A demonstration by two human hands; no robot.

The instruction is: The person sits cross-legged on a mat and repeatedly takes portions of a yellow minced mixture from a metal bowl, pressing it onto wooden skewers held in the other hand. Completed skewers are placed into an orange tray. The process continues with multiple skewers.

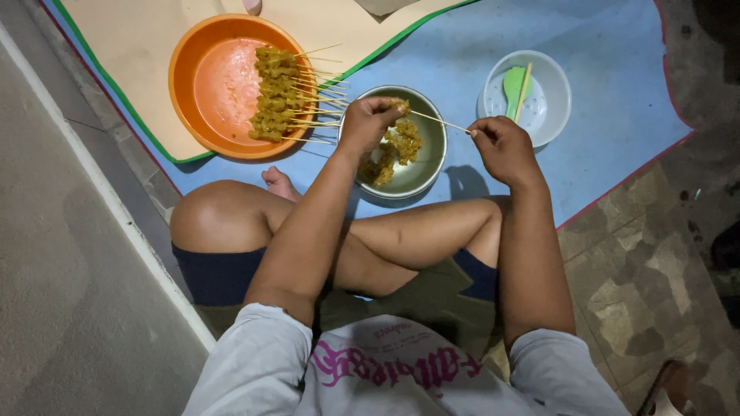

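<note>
On the blue mat our right hand pinches a thin, brittle skewer by its end; our left hand grips soft, slippery meat over the steel bowl.

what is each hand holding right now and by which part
The right hand pinches a thin skewer at its bare end. The left hand grips a meat piece at the other end.
</note>
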